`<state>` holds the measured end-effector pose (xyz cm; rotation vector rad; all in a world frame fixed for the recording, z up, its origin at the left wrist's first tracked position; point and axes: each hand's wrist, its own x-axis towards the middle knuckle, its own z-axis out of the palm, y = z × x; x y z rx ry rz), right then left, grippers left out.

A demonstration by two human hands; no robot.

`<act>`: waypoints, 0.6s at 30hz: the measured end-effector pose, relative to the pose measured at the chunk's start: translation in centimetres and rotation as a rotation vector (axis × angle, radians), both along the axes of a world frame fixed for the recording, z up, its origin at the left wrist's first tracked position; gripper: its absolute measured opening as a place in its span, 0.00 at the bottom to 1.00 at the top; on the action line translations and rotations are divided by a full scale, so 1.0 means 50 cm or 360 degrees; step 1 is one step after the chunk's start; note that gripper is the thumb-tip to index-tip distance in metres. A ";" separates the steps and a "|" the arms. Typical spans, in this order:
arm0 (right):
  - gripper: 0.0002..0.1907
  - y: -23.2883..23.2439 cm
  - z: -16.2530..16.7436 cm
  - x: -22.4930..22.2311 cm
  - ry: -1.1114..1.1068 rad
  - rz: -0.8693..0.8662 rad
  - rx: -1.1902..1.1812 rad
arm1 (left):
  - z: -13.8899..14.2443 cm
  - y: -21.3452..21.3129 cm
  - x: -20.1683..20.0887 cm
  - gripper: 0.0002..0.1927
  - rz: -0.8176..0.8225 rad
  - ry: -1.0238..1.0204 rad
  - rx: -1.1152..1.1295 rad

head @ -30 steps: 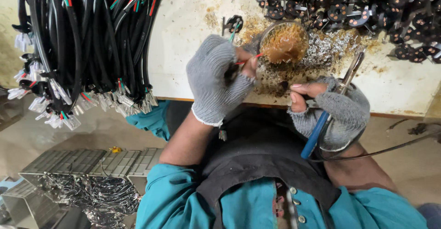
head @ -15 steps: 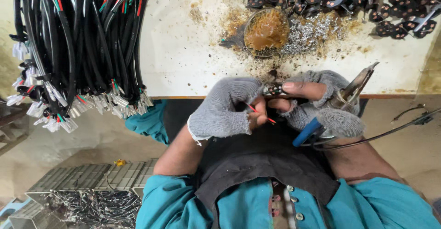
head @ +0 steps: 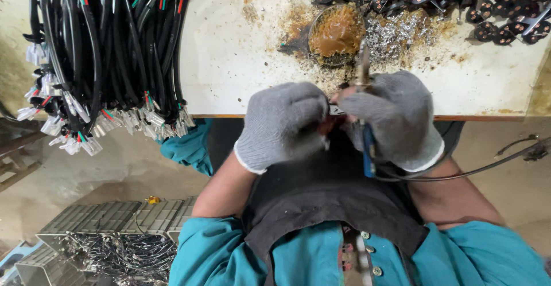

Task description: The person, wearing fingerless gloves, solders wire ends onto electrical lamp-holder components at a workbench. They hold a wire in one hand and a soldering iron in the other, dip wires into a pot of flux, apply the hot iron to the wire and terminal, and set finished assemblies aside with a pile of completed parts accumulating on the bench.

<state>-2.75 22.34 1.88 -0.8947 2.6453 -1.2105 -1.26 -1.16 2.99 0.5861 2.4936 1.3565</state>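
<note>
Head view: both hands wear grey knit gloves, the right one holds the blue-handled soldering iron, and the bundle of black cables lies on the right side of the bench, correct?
Not quite: the head view shows the bundle of black cables on the left side. Both gloved hands, left hand and right hand, and the blue-handled soldering iron are as you say.

Both knit gloves are speckled grey with white cuffs, left hand [head: 285,125] and right hand [head: 396,117] alike. The soldering iron [head: 367,145] has a blue handle. Shirt sleeves [head: 229,257] are teal, the apron [head: 321,194] black. The wire bundle [head: 109,51] is mostly black with red and green strands and white connectors. The flux tin [head: 337,33] is mustard brown, and the tabletop [head: 229,51] is off-white with rusty stains.
</note>
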 end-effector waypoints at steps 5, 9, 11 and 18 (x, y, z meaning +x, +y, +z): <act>0.12 -0.011 -0.027 0.030 0.0022 -0.0275 -0.0304 | -0.032 0.010 0.013 0.17 0.0218 0.0192 -0.0091; 0.17 -0.001 -0.027 0.043 -0.0224 -0.0281 -0.0543 | -0.030 0.009 0.009 0.17 0.0261 0.0190 -0.0088; 0.15 0.005 -0.033 0.046 -0.0264 -0.0248 -0.0428 | -0.028 0.012 0.011 0.16 0.0289 0.0138 -0.0076; 0.11 0.035 -0.060 0.075 -0.0893 -0.0460 -0.0536 | -0.009 0.031 0.010 0.14 0.0422 -0.0051 -0.0151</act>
